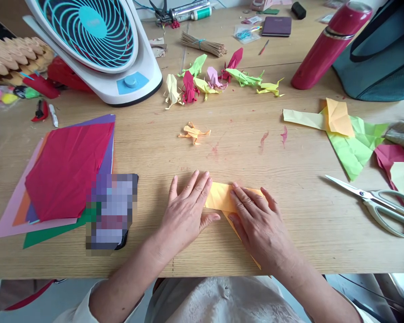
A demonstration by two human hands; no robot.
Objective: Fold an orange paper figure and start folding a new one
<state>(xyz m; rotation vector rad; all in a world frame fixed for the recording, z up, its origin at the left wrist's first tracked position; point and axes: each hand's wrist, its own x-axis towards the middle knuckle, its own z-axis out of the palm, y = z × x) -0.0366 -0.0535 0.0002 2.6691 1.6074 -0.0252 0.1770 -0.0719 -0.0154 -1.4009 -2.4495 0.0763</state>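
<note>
A folded yellow-orange paper lies near the front edge of the wooden table, one narrow strip of it running down toward the edge. My left hand rests flat at the paper's left end, fingers stretched out. On the paper's right part lies my right hand, palm down with its fingers extended, hiding much of the sheet. Beyond the hands sits a small orange folded figure. Several folded paper figures in green, red, pink and yellow stand farther back.
Coloured sheets and a phone lie at the left, a fan behind them. Scissors, paper scraps, a red bottle and a teal bag are at the right.
</note>
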